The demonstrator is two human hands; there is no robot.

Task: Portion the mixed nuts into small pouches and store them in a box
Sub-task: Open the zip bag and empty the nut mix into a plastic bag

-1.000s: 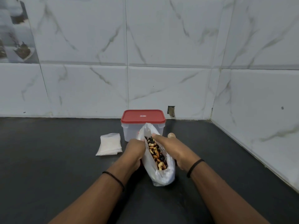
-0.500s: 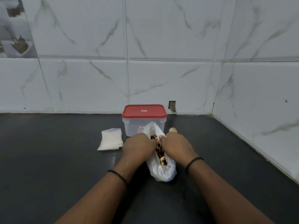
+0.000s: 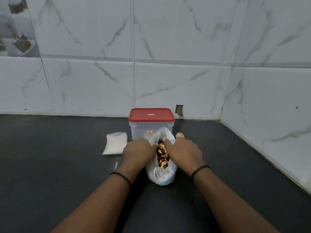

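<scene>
Left hand (image 3: pixel 138 152) and right hand (image 3: pixel 184 153) gripping opposite edges of bag (image 3: pixel 161 175) on table (image 3: pixel 67 165), spreading mouth for access to nuts (image 3: pixel 162 155). Pouches (image 3: pixel 115 143) stacked just left. Box (image 3: pixel 151 125) just behind, lid on. Portioning likely not started.

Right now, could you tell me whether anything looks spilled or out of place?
Nothing spilled: the nuts sit inside the bag, the box is lidded. Only oddity: a broken hole in the wall tile.

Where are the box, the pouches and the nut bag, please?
box (image 3: pixel 144 130), head view, clear front wall.
pouches (image 3: pixel 115 142), head view, top of stack.
nut bag (image 3: pixel 161 176), head view, lower plastic wall.
</scene>
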